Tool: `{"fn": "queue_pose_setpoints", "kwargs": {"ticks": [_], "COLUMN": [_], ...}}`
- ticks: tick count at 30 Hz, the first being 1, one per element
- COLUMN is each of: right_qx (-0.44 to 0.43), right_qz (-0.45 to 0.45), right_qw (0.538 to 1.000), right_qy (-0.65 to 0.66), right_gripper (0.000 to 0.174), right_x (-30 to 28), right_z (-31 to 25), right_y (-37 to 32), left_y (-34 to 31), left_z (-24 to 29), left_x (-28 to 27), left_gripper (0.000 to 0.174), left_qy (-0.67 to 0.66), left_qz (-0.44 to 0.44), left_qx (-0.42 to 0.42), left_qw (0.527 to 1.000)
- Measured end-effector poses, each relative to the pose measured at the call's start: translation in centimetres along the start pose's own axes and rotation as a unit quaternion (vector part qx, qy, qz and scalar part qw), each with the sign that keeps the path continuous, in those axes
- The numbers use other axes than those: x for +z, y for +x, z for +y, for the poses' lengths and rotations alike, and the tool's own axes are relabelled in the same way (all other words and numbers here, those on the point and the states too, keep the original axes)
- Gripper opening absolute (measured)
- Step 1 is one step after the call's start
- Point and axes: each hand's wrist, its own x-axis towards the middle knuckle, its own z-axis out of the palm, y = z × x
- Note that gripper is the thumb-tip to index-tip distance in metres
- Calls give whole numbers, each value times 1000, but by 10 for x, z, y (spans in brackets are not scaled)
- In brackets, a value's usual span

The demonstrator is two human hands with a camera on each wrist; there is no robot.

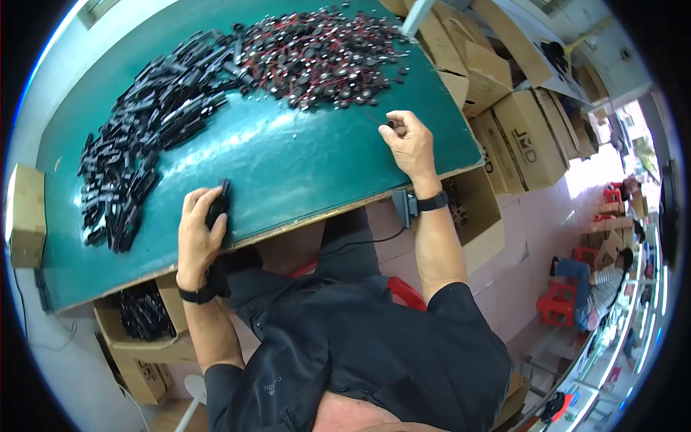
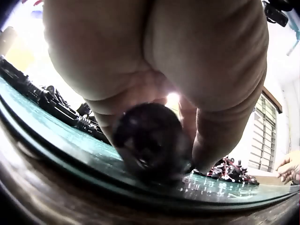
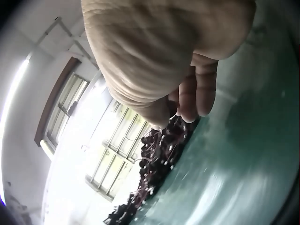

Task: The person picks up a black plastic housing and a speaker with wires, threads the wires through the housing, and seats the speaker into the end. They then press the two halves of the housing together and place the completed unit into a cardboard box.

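Observation:
At the front edge of the green table (image 1: 288, 173), my left hand (image 1: 196, 234) grips a black elongated plastic piece (image 1: 224, 189). Its dark round end (image 2: 150, 140) faces the left wrist camera, blurred, between thumb and fingers close over the tabletop. My right hand (image 1: 413, 150) is raised above the table's right part. Between thumb and fingertips it pinches a small round dark part (image 3: 173, 108), mostly hidden by the fingers, with a thin wire sticking out. Just beyond that hand lies a heap of small round parts with red wires (image 1: 324, 61).
A long pile of black plastic pieces (image 1: 144, 119) curves along the table's left and far side. Below the front edge stand an open box of black parts (image 1: 173, 306) at left and another carton (image 1: 484, 223) at right. Large cartons (image 1: 522, 144) crowd the right side.

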Motion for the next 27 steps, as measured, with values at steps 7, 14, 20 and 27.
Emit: {"fn": "queue_pose_setpoints", "kwargs": {"ticks": [7, 14, 20, 27], "right_qx": [-18, -47, -47, -58], "right_qz": [-123, -176, -174, -118], "right_qw": [986, 970, 962, 944], "right_qy": [109, 160, 205, 301], "right_gripper": [23, 21, 23, 26], "right_x": [40, 73, 90, 104], "right_z": [-41, -74, -90, -107], "right_y": [-29, -44, -49, -53], "left_y": [-10, -19, -27, -32], "left_z": [-3, -8, -7, -17], "left_x": [-1, 5, 10, 15], "left_gripper": [48, 46, 45, 47], "left_qy": [44, 65, -34, -83], "left_qz": [25, 39, 43, 57], "left_qx": [-7, -38, -2, 12], "left_qw": [999, 996, 998, 995]}}
